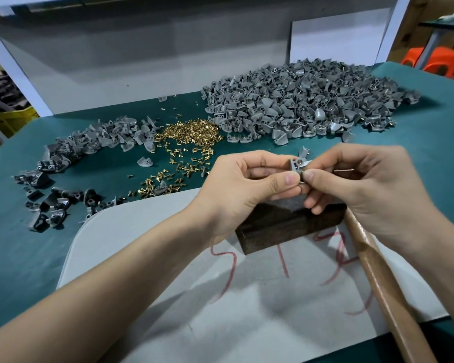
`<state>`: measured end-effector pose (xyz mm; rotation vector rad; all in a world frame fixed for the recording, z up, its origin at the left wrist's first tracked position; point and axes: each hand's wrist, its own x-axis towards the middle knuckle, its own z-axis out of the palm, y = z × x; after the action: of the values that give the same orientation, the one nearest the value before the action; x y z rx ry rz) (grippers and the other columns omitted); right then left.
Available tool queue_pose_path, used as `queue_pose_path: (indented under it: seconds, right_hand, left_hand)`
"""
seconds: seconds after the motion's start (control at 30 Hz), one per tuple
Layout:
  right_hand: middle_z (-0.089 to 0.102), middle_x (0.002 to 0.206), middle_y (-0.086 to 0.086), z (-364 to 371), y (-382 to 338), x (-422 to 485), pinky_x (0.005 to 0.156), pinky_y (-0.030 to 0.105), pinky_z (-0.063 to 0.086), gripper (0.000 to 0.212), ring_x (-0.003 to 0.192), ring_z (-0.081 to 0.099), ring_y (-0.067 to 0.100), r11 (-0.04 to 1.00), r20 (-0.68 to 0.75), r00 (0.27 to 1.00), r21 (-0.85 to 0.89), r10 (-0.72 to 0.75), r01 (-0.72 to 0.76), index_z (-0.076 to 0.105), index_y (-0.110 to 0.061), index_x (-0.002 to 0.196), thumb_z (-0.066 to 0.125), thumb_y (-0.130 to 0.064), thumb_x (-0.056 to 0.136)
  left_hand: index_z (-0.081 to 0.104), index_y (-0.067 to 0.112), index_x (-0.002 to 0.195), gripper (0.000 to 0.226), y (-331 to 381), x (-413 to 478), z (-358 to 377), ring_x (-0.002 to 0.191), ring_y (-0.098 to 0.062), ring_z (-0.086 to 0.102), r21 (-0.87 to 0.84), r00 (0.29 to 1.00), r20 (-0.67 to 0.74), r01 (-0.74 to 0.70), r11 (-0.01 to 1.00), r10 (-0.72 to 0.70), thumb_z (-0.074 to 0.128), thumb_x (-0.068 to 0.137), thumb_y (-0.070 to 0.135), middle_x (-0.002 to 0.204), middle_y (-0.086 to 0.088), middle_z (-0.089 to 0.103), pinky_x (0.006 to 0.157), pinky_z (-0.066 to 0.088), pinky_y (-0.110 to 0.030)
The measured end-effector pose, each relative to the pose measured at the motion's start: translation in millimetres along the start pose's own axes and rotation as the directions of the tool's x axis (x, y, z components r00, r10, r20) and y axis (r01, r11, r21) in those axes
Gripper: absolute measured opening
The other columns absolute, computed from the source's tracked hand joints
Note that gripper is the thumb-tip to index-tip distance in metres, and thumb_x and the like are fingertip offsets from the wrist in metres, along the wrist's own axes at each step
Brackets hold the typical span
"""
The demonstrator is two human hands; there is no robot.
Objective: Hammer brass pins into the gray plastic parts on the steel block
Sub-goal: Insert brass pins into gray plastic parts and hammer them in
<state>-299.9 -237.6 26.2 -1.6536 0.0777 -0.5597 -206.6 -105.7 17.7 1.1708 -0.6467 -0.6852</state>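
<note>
Head view, assembly step before hammering. The left hand (247,184) pinches one gray plastic part (298,163) between thumb and curled fingers. It holds the part in the air just above the steel block (286,226), not touching it. The right hand (364,189) meets the part from the other side, thumb and forefinger pressed together at its lower edge. A pin may be going into its hole there, but the spot is too small to confirm. A wooden hammer handle (385,284) runs out from under the right palm toward the near edge. Its head is hidden, and whether the hand grips it cannot be told.

The block stands on a gray sheet (131,218) marked in red, which lies on the green-covered bench (16,258). Loose brass pins (189,132) are scattered behind the block. To their left a smaller heap of gray parts (89,142) curves toward the near edge. To their right lies a large heap of gray parts (299,100), several of them showing brass glints.

Progress, as a judgement: the glints suggest the large heap is finished work, so much of the batch is done. This part has yet to be set on the block and struck. The left heap and the many loose pins suggest that plenty remains.
</note>
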Motion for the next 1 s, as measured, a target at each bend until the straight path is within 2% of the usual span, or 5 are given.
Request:
queue_pose_path:
  seconds: [0.13, 0.33, 0.4, 0.67, 1.0]
  right_hand:
    - [0.063, 0.052, 0.01, -1.0, 1.1, 1.4, 0.045, 0.021, 0.052, 0.017, 0.044, 0.061, 0.017, 1.0, 0.007, 1.0, -0.014, -0.007, 0.007, 0.064, 0.005, 0.072, 0.067, -0.011, 0.066]
    - [0.065, 0.054, 0.012, -2.7, 4.7, 1.6, 0.044, 0.021, 0.051, 0.005, 0.044, 0.062, 0.018, 0.999, 0.026, 1.0, -0.037, -0.01, 0.011, 0.064, 0.001, 0.071, 0.067, -0.001, 0.074]
    - [0.065, 0.056, 0.014, -3.5, 4.3, 2.6, 0.044, 0.021, 0.052, 0.006, 0.044, 0.062, 0.018, 0.999, 0.03, 0.999, -0.05, -0.012, 0.013, 0.064, 0.001, 0.07, 0.067, 0.002, 0.075]
    - [0.064, 0.052, 0.006, -2.4, 4.7, 0.9, 0.044, 0.02, 0.051, 0.011, 0.042, 0.059, 0.014, 0.995, 0.009, 0.999, -0.086, -0.051, 0.052, 0.063, 0.001, 0.069, 0.066, 0.006, 0.079]
    - [0.063, 0.055, 0.015, -1.6, 3.3, -0.8, 0.045, 0.023, 0.053, 0.01, 0.043, 0.062, 0.017, 0.994, 0.005, 0.999, -0.094, -0.054, 0.054, 0.062, 0.002, 0.069, 0.066, 0.006, 0.078]
  left_hand:
    - [0.066, 0.002, 0.09, 0.027, 1.4, 0.7, -0.2, 0.069, -0.014, 0.071, 0.0, 1.0, 0.013, 0.009, 1.0, -0.009, 0.066, 0.064, 0.006, 0.072, -0.006, 0.072, 0.065, 0.055, -0.016]
    - [0.066, 0.002, 0.092, 0.028, 0.6, -0.1, -0.2, 0.068, -0.014, 0.071, 0.028, 1.0, 0.007, 0.004, 1.0, -0.004, 0.066, 0.065, 0.006, 0.073, -0.006, 0.072, 0.065, 0.055, -0.017]
    - [0.066, 0.003, 0.093, 0.028, 1.1, 0.3, -0.1, 0.068, -0.014, 0.07, 0.043, 1.0, 0.016, 0.001, 0.999, -0.001, 0.065, 0.065, 0.006, 0.074, -0.005, 0.072, 0.065, 0.055, -0.017]
    - [0.066, 0.007, 0.09, 0.025, -0.1, -0.1, 0.0, 0.069, -0.014, 0.071, 0.054, 1.0, 0.011, -0.015, 0.998, 0.014, 0.065, 0.065, 0.007, 0.073, -0.004, 0.072, 0.066, 0.055, -0.017]
    - [0.067, 0.007, 0.089, 0.024, -1.5, -1.7, 1.7, 0.069, -0.014, 0.071, 0.064, 0.999, 0.001, -0.034, 0.997, 0.034, 0.067, 0.064, 0.009, 0.073, -0.004, 0.073, 0.066, 0.055, -0.017]
